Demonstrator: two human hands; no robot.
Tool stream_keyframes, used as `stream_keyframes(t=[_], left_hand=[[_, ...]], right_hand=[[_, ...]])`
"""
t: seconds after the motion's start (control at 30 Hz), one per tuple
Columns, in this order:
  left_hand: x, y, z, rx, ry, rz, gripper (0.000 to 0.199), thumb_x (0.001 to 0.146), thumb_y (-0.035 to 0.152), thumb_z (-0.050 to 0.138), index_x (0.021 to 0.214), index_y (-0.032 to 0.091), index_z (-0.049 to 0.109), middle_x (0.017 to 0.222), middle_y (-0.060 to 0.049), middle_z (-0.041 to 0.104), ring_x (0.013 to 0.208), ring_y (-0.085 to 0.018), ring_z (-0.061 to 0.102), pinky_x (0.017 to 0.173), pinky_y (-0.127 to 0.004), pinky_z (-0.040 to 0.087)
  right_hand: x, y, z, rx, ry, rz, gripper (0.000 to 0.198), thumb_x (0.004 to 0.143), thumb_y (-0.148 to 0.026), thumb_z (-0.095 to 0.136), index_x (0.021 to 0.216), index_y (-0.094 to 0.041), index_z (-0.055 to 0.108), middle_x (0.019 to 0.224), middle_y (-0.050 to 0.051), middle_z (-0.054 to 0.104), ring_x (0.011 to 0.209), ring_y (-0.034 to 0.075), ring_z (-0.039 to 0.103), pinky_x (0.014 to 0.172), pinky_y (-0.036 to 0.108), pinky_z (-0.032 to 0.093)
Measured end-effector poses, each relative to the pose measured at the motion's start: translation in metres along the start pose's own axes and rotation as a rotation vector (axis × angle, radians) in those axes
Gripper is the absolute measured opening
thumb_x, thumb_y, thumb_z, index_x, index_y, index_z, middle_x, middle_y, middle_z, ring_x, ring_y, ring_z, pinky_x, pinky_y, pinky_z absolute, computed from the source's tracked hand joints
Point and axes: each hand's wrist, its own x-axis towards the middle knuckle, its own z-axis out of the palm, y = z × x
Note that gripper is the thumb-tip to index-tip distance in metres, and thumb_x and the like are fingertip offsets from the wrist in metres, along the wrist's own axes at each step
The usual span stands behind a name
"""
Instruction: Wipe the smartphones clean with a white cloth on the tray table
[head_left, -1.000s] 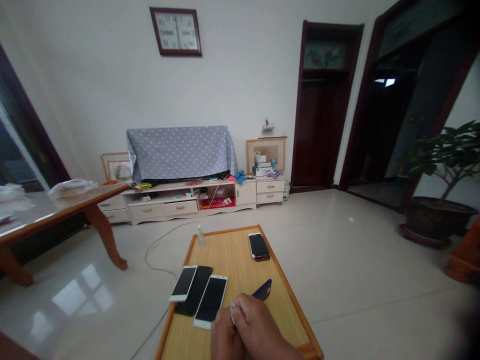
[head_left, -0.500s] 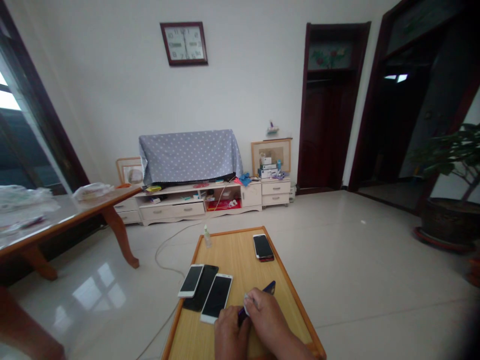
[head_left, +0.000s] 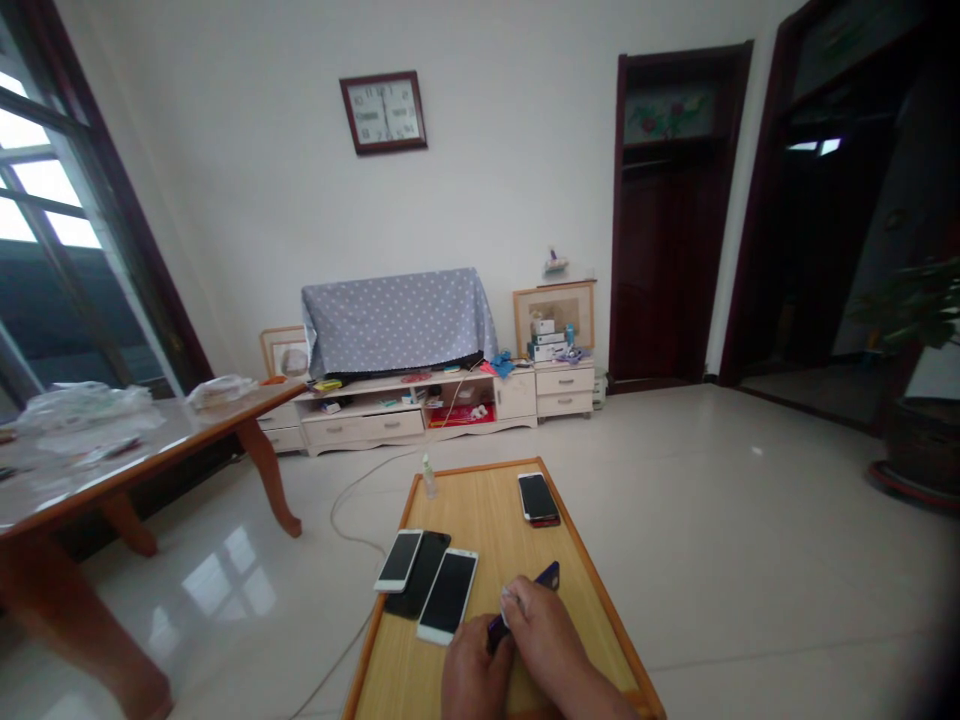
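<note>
Nearest, the left hand [head_left: 474, 668] is closed around the near end of a dark purple phone [head_left: 496, 631], which slants away and to the right between the two hands. Above it, the right hand [head_left: 546, 632] pinches a white wad [head_left: 508, 607] at the phone's middle, covering that stretch; the far end pokes out past the knuckles. Left of the grip lie a white phone [head_left: 448, 597], then a black slab [head_left: 421, 577] with another white phone overlapping it. Farther along the wooden table [head_left: 487, 500] stands a small clear bottle [head_left: 429, 480].
</note>
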Motion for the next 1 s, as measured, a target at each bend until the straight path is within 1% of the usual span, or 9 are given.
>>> stream_keyframes(t=[0.1,0.17,0.23,0.43,0.6,0.67,0.73,0.9,1.0], left_hand=[[-0.005,-0.001,0.000,-0.080,0.023,0.043,0.031,0.094,0.037,0.046,0.112,0.021,0.066,0.106,-0.009,0.072,0.099,-0.022,0.066,0.088,-0.034,0.048],[-0.009,-0.001,0.002,-0.088,0.039,0.068,0.031,0.096,0.038,0.043,0.110,0.021,0.065,0.106,-0.009,0.071,0.099,-0.022,0.066,0.088,-0.035,0.049],[-0.011,0.000,0.004,-0.049,0.049,0.088,0.031,0.096,0.038,0.042,0.105,0.020,0.065,0.102,-0.010,0.071,0.097,-0.023,0.065,0.087,-0.036,0.049],[-0.010,-0.001,0.008,0.018,0.054,0.117,0.032,0.098,0.038,0.038,0.107,0.019,0.063,0.101,-0.011,0.069,0.097,-0.024,0.063,0.087,-0.038,0.048],[-0.010,-0.003,0.011,0.057,0.065,0.092,0.035,0.099,0.041,0.035,0.104,0.018,0.061,0.096,-0.011,0.067,0.093,-0.024,0.063,0.082,-0.036,0.047],[-0.010,-0.002,0.011,0.062,0.071,0.095,0.035,0.099,0.042,0.035,0.103,0.018,0.061,0.095,-0.011,0.066,0.093,-0.024,0.062,0.083,-0.037,0.047],[-0.011,-0.001,0.010,0.060,0.071,0.094,0.035,0.099,0.042,0.035,0.103,0.018,0.061,0.095,-0.010,0.066,0.092,-0.024,0.062,0.083,-0.037,0.047],[-0.009,-0.002,0.010,0.030,0.043,0.141,0.036,0.100,0.036,0.032,0.108,0.019,0.062,0.099,-0.012,0.067,0.097,-0.024,0.062,0.088,-0.039,0.047],[-0.008,-0.003,0.010,0.024,0.033,0.142,0.037,0.100,0.037,0.031,0.109,0.019,0.062,0.100,-0.011,0.067,0.097,-0.024,0.063,0.088,-0.039,0.047]], right_hand=[[-0.001,-0.001,-0.002,-0.002,-0.002,-0.008,0.024,0.097,-0.029,0.047,0.078,-0.021,0.058,0.076,0.001,0.066,0.071,0.015,0.060,0.064,0.025,0.032],[-0.003,-0.003,-0.003,-0.025,0.004,0.001,0.023,0.097,-0.029,0.047,0.080,-0.021,0.059,0.076,0.002,0.066,0.071,0.016,0.060,0.064,0.025,0.032],[-0.006,-0.005,-0.004,-0.055,0.000,0.009,0.022,0.097,-0.028,0.048,0.082,-0.021,0.061,0.078,0.002,0.067,0.073,0.016,0.060,0.065,0.025,0.031],[-0.003,0.001,-0.010,-0.050,-0.014,-0.027,0.021,0.097,-0.029,0.049,0.088,-0.020,0.066,0.083,0.004,0.070,0.078,0.016,0.061,0.068,0.024,0.033],[0.012,0.026,-0.038,-0.014,0.149,0.069,0.026,0.097,-0.032,0.045,0.083,-0.020,0.064,0.077,0.003,0.068,0.072,0.016,0.059,0.064,0.025,0.032],[0.013,0.028,-0.042,-0.004,0.189,0.084,0.027,0.097,-0.033,0.045,0.083,-0.020,0.063,0.076,0.003,0.067,0.071,0.016,0.059,0.063,0.025,0.033],[0.007,0.021,-0.035,-0.003,0.170,0.070,0.026,0.096,-0.032,0.046,0.082,-0.020,0.063,0.076,0.002,0.067,0.072,0.016,0.059,0.064,0.025,0.033],[-0.014,-0.008,0.002,-0.022,-0.002,-0.061,0.021,0.095,-0.031,0.050,0.083,-0.021,0.064,0.081,0.001,0.069,0.076,0.015,0.060,0.067,0.024,0.032],[-0.009,-0.006,-0.001,-0.039,0.013,-0.018,0.024,0.096,-0.030,0.048,0.081,-0.020,0.063,0.078,0.002,0.068,0.074,0.015,0.059,0.066,0.024,0.032]])
